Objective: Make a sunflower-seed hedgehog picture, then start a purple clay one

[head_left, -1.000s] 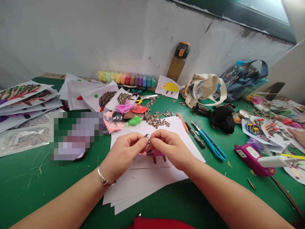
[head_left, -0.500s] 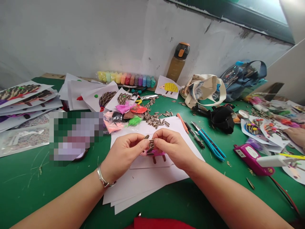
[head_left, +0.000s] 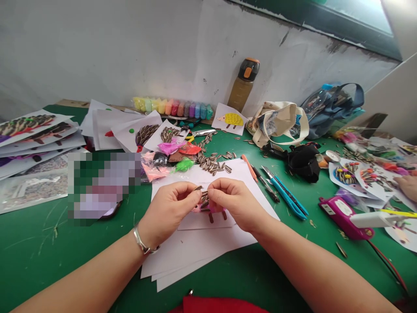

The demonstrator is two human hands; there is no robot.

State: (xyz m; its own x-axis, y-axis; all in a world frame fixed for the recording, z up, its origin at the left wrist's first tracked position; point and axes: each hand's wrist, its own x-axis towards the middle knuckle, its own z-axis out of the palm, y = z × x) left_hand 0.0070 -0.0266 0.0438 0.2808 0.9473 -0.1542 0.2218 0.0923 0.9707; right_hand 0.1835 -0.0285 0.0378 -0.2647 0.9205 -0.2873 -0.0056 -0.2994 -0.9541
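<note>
A pink clay animal figure [head_left: 206, 211] with brown legs lies on a white card on stacked paper [head_left: 208, 256]. Striped sunflower seeds [head_left: 205, 199] stick out of its upper part. At its upper left, my left hand [head_left: 176, 201] pinches a sunflower seed [head_left: 197, 188] between thumb and forefinger. My right hand [head_left: 233, 198] is closed in a pinch over the figure's right side; its fingertips hide whatever is between them. Just beyond both hands lies a pile of loose sunflower seeds [head_left: 213, 165].
Behind the paper are bags of coloured clay [head_left: 184, 165], scissors [head_left: 203, 132] and a yellow hedgehog picture [head_left: 232, 119]. A blue utility knife [head_left: 288, 195] and pen [head_left: 267, 186] lie right. Farther right are a magenta device [head_left: 347, 217] and another person's hand [head_left: 407, 187]. A bottle [head_left: 243, 87] stands behind.
The seed in my left hand has shifted slightly left and lies flatter. My right hand has barely moved. The other person's hand has drawn a little to the right.
</note>
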